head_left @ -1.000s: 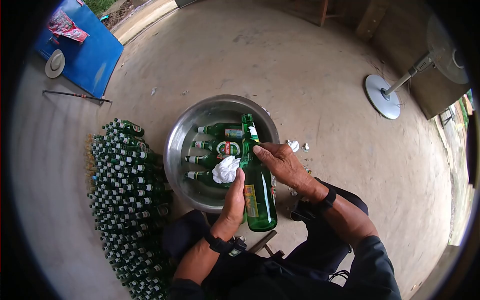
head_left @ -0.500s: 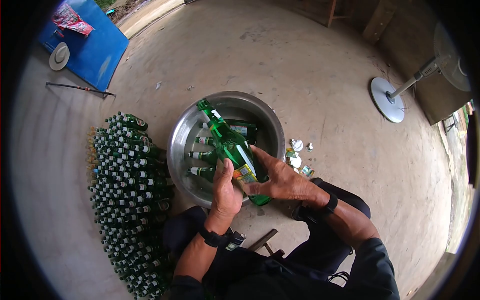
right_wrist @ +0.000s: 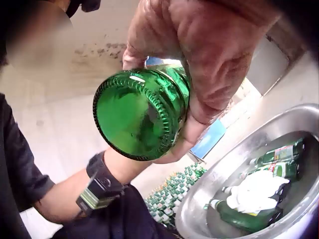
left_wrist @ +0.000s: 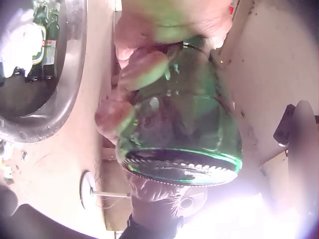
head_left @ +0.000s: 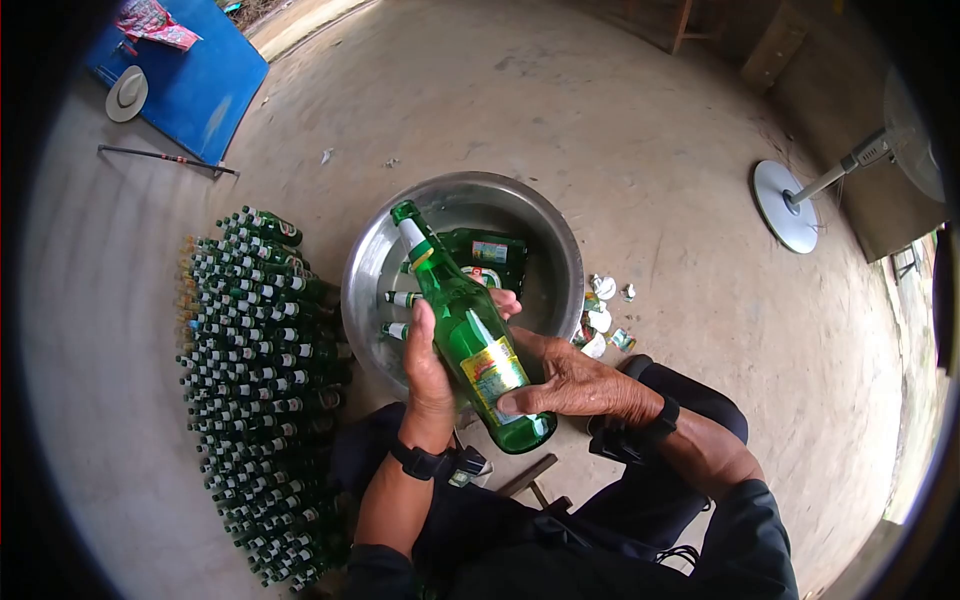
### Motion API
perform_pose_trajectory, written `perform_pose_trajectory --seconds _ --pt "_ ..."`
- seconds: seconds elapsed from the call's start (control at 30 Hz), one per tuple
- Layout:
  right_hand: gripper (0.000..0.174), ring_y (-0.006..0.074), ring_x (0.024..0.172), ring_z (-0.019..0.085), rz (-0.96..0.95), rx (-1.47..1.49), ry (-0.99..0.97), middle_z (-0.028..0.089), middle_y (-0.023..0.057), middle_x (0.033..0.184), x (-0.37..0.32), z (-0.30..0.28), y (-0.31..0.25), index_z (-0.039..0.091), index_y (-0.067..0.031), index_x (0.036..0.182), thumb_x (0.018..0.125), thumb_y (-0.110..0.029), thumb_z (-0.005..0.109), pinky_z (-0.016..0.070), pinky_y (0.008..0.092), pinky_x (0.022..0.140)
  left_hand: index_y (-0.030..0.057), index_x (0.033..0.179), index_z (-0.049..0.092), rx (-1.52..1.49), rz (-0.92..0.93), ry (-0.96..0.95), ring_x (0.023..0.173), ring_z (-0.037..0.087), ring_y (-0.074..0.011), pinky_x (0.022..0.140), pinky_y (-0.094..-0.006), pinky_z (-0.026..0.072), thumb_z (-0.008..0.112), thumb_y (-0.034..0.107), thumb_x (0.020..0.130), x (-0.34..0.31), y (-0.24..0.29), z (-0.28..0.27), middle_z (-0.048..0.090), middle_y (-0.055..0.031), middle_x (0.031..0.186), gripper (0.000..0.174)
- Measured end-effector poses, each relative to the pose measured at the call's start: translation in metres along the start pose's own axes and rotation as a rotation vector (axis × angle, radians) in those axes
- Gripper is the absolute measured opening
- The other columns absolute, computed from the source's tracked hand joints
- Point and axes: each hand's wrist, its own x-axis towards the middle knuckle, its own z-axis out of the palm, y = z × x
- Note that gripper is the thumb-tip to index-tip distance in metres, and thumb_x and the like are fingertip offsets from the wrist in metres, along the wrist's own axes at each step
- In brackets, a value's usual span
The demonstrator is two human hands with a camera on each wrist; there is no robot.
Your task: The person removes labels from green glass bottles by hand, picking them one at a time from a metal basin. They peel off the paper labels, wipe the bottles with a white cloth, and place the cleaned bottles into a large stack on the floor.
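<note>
A green glass beer bottle is held in both hands, tilted with its neck toward the upper left and a yellow label facing up. My left hand grips it around the body, thumb on the near side and fingertips showing past the far side. The right hand grips the lower end, its thumb pressed on the label. In the right wrist view the round base of the bottle faces the camera. A crumpled white wad lies on the green bottles in the metal basin.
Many green bottles stand packed together left of the basin. Scraps of torn labels lie on the floor to its right. A standing fan is at the far right; a blue board leans at the upper left.
The white wad has left my left hand and is in the basin. My right hand has shifted from the bottle's neck to its lower end, and the neck has swung left with the label turned up.
</note>
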Motion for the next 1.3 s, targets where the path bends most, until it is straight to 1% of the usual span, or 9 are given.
perform_pose_trajectory --seconds 0.1,0.2,0.37,0.6,0.67,0.8,0.9,0.97,1.3 --pt "0.093 0.0175 0.128 0.053 0.009 0.004 -0.013 0.059 0.0150 0.138 0.002 0.003 0.007 0.035 0.0079 0.154 0.087 -0.036 0.084 0.0422 0.0326 0.110 -0.0020 0.128 0.059 -0.062 -0.088 0.017 0.102 0.069 -0.0332 0.099 -0.0454 0.0515 0.037 0.060 0.103 -0.003 -0.002 -0.005 0.071 -0.0211 0.109 0.070" --pt "0.091 0.0200 0.124 0.057 0.008 -0.351 0.053 0.060 0.0217 0.137 0.001 0.003 0.008 0.033 0.0103 0.153 0.091 -0.036 0.080 0.0452 0.0330 0.107 -0.0030 0.128 0.056 -0.055 -0.126 0.107 0.100 0.071 -0.0346 0.097 -0.0463 0.0529 0.040 0.055 0.102 -0.004 -0.002 -0.009 0.071 -0.0212 0.104 0.066" --pt "0.076 0.0322 0.135 0.056 -0.236 -0.583 0.229 0.053 0.0339 0.143 0.001 0.012 0.017 0.031 0.0120 0.153 0.098 -0.023 0.070 0.0456 0.0368 0.108 -0.0018 0.127 0.055 -0.111 -0.111 0.213 0.098 0.071 -0.0280 0.086 -0.0416 0.0588 0.054 0.044 0.101 -0.002 -0.009 -0.016 0.068 -0.0172 0.107 0.053" --pt "0.062 0.0444 0.134 0.054 -0.403 -0.695 0.370 0.055 0.0338 0.140 0.004 0.018 0.026 0.043 0.0137 0.145 0.095 -0.012 0.071 0.0452 0.0436 0.111 0.0002 0.126 0.055 -0.082 0.008 0.313 0.090 0.069 -0.0205 0.081 -0.0375 0.0595 0.061 0.033 0.100 0.003 -0.013 -0.011 0.066 -0.0115 0.106 0.043" --pt "0.052 0.0493 0.117 0.062 -0.554 -0.722 0.449 0.060 0.0353 0.129 0.008 0.018 0.033 0.053 0.0133 0.134 0.093 -0.011 0.071 0.0552 0.0464 0.096 0.0006 0.123 0.056 -0.065 0.048 0.341 0.091 0.069 -0.0198 0.080 -0.0377 0.0597 0.063 0.029 0.099 0.003 -0.008 -0.001 0.065 -0.0103 0.106 0.038" --pt "0.056 0.0443 0.120 0.065 -0.559 -0.876 0.532 0.063 0.0325 0.128 0.008 0.027 0.031 0.054 0.0109 0.135 0.092 -0.019 0.076 0.0550 0.0442 0.098 0.0010 0.122 0.057 0.017 0.037 0.424 0.092 0.066 -0.0171 0.082 -0.0351 0.0566 0.066 0.026 0.097 0.002 -0.008 0.000 0.065 -0.0085 0.106 0.036" --pt "0.053 0.0408 0.104 0.070 -0.399 -0.820 0.582 0.068 0.0257 0.114 0.012 0.029 0.026 0.060 0.0073 0.126 0.090 -0.027 0.080 0.0584 0.0448 0.084 0.0006 0.122 0.057 0.125 0.062 0.453 0.093 0.062 -0.0144 0.083 -0.0323 0.0523 0.068 0.027 0.096 0.000 -0.012 0.005 0.064 -0.0067 0.106 0.038" --pt "0.043 0.0370 0.081 0.068 -0.429 -0.907 0.674 0.064 0.0173 0.091 0.018 0.028 0.030 0.060 0.0048 0.109 0.092 -0.032 0.075 0.0536 0.0464 0.062 -0.0001 0.122 0.057 0.215 0.048 0.456 0.093 0.059 -0.0134 0.084 -0.0304 0.0490 0.071 0.028 0.095 -0.002 -0.013 0.008 0.064 -0.0059 0.107 0.042" --pt "0.031 0.0334 0.079 0.063 -0.517 -1.054 0.694 0.061 0.0141 0.087 0.021 0.025 0.034 0.061 0.0015 0.100 0.088 -0.021 0.078 0.0527 0.0442 0.066 0.0027 0.113 0.058 0.207 0.029 0.459 0.089 0.056 -0.0116 0.081 -0.0298 0.0473 0.073 0.026 0.095 -0.005 -0.012 0.008 0.062 -0.0032 0.102 0.033"
